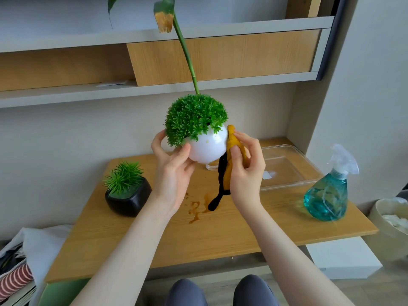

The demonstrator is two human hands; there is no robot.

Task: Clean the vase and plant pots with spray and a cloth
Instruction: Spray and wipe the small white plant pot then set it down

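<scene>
My left hand (171,160) grips a round white pot (208,147) with a bushy green plant, lifted above the wooden table (220,228). My right hand (245,164) holds a yellow cloth (234,142) with a black edge against the pot's right side; a black strip of it hangs down to the table. Behind the pot rises a long green stem (185,47); only a bit of a glass base (209,167) under it shows. A black pot (128,198) with a spiky green plant stands at the table's left. A blue spray bottle (329,191) stands at the right.
A clear plastic tray (291,166) lies at the back right of the table. Small wet patches (196,208) mark the wood under my hands. Shelves (154,89) run along the wall above. A white box (344,259) and a bin (393,219) sit at the right, clutter at the lower left.
</scene>
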